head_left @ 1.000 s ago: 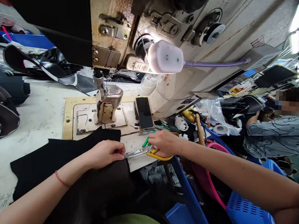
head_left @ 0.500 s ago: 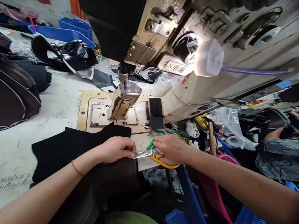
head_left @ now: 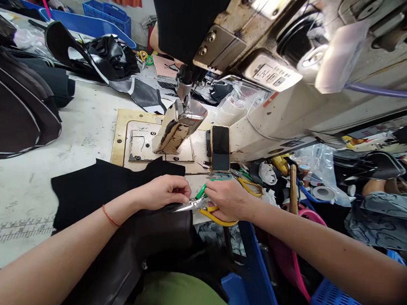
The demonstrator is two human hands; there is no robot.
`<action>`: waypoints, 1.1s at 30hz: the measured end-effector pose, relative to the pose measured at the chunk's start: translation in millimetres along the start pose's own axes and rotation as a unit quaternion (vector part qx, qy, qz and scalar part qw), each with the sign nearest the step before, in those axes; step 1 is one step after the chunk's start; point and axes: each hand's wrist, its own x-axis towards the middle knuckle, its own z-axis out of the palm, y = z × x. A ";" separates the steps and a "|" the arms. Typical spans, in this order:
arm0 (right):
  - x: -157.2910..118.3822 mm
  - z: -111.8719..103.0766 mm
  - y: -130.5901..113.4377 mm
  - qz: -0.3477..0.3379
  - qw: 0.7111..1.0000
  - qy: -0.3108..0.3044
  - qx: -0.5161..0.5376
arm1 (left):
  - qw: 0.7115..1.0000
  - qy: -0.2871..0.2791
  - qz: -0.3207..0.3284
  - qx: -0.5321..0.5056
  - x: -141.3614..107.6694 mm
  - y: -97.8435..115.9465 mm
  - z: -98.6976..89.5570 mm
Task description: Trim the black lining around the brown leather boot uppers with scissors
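My left hand (head_left: 167, 192) is closed, its thumb and fingers pinched together at the edge of dark material. A flat black fabric piece (head_left: 93, 184) lies beyond it on the table, and a dark brown leather-like piece (head_left: 163, 231) hangs below over the lap. Exactly which layer the fingers grip is partly hidden. In my right hand (head_left: 230, 201) is a pair of scissors (head_left: 194, 204) with one green and one yellow handle. Their blades point left, just under my left fingertips, at the material's edge.
A sewing machine post (head_left: 180, 125) stands ahead, its head overhanging. Beside it lies a phone (head_left: 221, 149); more scissors (head_left: 251, 187) rest nearby. Dark sewn pieces (head_left: 14, 107) sit left. On the right are a pink bin rim (head_left: 301, 275), a blue basket (head_left: 342, 304) and another person's sleeve (head_left: 383, 216).
The view has shifted, so the machine appears farther right. The scissors have moved left toward my left hand, their blades now reaching beneath its fingertips. Both hands keep their grips.
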 end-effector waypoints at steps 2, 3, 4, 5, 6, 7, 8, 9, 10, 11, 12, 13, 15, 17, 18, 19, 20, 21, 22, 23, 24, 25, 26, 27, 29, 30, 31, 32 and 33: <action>3.2 1.8 -1.7 -0.006 1.000 -0.002 0.002 | 1.000 0.003 0.003 -0.026 -0.4 0.2 -0.9; 4.7 2.5 -2.5 -0.008 1.000 -0.005 0.003 | 0.999 0.005 0.003 -0.038 -0.6 0.2 -1.3; 6.2 3.2 -3.2 -0.010 1.000 -0.009 0.004 | 0.999 0.009 0.004 -0.050 -0.9 0.1 -1.8; 7.6 3.7 -3.9 -0.011 1.000 -0.013 0.005 | 0.998 0.012 0.005 -0.061 -1.1 -0.1 -2.3; 9.0 4.0 -4.7 -0.011 1.000 -0.017 0.005 | 0.997 0.017 0.005 -0.071 -1.4 -0.2 -2.8; 10.3 4.1 -5.6 -0.010 1.000 -0.020 0.005 | 0.997 0.021 0.006 -0.080 -1.6 -0.2 -3.4; 11.8 3.8 -6.7 -0.009 1.000 -0.022 0.004 | 0.996 0.024 0.007 -0.087 -1.9 -0.2 -3.9; 13.3 3.3 -8.0 -0.008 1.000 -0.024 0.001 | 0.995 0.027 0.008 -0.094 -2.1 -0.2 -4.4; 15.0 2.3 -9.6 -0.008 1.000 -0.026 -0.002 | 0.994 0.029 0.009 -0.101 -2.3 -0.3 -4.8; 16.7 0.9 -11.4 -0.009 1.000 -0.028 -0.005 | 0.994 0.032 0.010 -0.108 -2.5 -0.5 -5.1; 18.4 -0.8 -13.4 -0.009 0.999 -0.031 -0.008 | 0.993 0.035 0.011 -0.116 -2.6 -0.8 -5.3; 20.0 -2.7 -15.6 -0.010 0.999 -0.032 -0.011 | 0.992 0.038 0.012 -0.123 -2.7 -1.2 -5.4; 22.5 -6.8 -20.4 -0.015 0.999 -0.036 -0.019 | 0.989 0.046 0.015 -0.139 -2.7 -2.3 -5.4; 23.6 -10.4 -25.3 -0.015 0.999 -0.043 -0.025 | 0.987 0.052 0.020 -0.154 -2.4 -3.5 -5.2; 23.8 -11.9 -27.7 -0.011 0.999 -0.048 -0.023 | 0.985 0.054 0.022 -0.160 -2.2 -4.1 -5.0; 23.9 -13.1 -30.0 -0.006 0.998 -0.054 -0.018 | 0.984 0.056 0.024 -0.166 -2.0 -4.5 -4.9; 23.9 -14.1 -32.1 0.002 0.998 -0.062 -0.010 | 0.983 0.058 0.025 -0.171 -1.8 -5.0 -4.7; 24.0 -15.0 -33.9 0.010 0.997 -0.071 0.000 | 0.982 0.059 0.027 -0.176 -1.6 -5.4 -4.6; 24.2 -15.8 -35.4 0.015 0.997 -0.080 0.010 | 0.982 0.059 0.028 -0.179 -1.4 -5.9 -4.5; 24.5 -16.6 -36.6 0.018 0.996 -0.088 0.016 | 0.981 0.059 0.028 -0.182 -1.1 -6.3 -4.5; 24.8 -17.5 -37.5 0.020 0.995 -0.094 0.019 | 0.981 0.060 0.029 -0.184 -0.9 -6.6 -4.4; 25.1 -18.3 -38.2 0.021 0.995 -0.098 0.020 | 0.980 0.060 0.029 -0.187 -0.6 -6.9 -4.4; 25.4 -19.2 -38.7 0.020 0.995 -0.101 0.020 | 0.980 0.061 0.029 -0.189 -0.3 -7.1 -4.4; 25.5 -20.3 -39.1 0.018 0.994 -0.104 0.019 | 0.979 0.063 0.029 -0.191 -0.1 -7.0 -4.4; 25.4 -23.1 -39.3 0.014 0.993 -0.112 0.019 | 0.977 0.068 0.030 -0.198 0.0 -6.2 -4.3; 25.3 -24.9 -39.0 0.015 0.993 -0.117 0.021 | 0.976 0.070 0.030 -0.203 -0.1 -5.5 -4.2; 25.2 -27.0 -38.3 0.018 0.992 -0.122 0.026 | 0.975 0.072 0.030 -0.208 -0.3 -4.7 -3.9; 25.3 -29.3 -37.1 0.021 0.991 -0.127 0.035 | 0.974 0.073 0.030 -0.214 -0.6 -3.9 -3.6; 25.5 -31.8 -35.5 0.023 0.990 -0.132 0.045 | 0.972 0.073 0.029 -0.221 -0.9 -3.2 -3.2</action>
